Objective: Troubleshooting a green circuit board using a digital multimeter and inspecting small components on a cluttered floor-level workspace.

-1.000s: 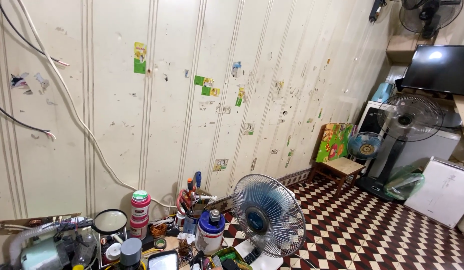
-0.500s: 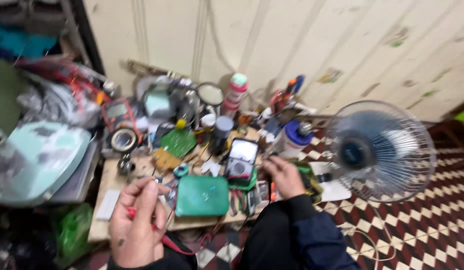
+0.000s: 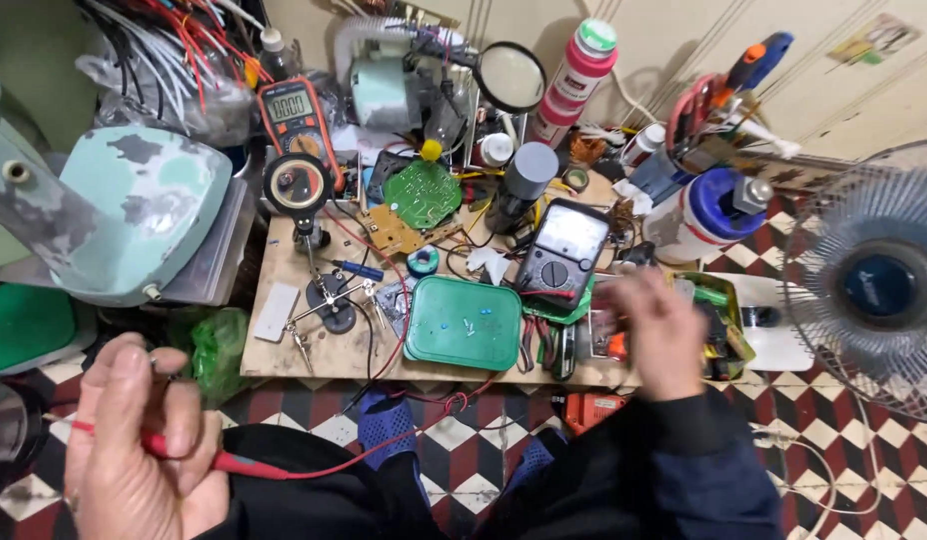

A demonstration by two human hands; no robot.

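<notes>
My left hand sits low at the near left, off the edge of the surface, fingers curled and pinching a red test probe. The probe's long axis runs roughly left to right across my lap, its tip end poking out past my fingers at the far left, and its thin red lead trails rightward and up toward the surface. My right hand hovers over the right part of the surface, just beside the analog multimeter with its dial and black knob; it is motion-blurred, so I cannot tell whether its fingers are spread or closed on anything.

The meter lies forward and to the right of the probe hand, well apart from it, while my right hand is much the nearer of the two, almost touching the meter's right side. The meter's long axis leans away from me, tilted slightly right. Between the two hands lies the green plastic lid with a few small parts on it, and left of that a helping-hands clamp stand.
</notes>
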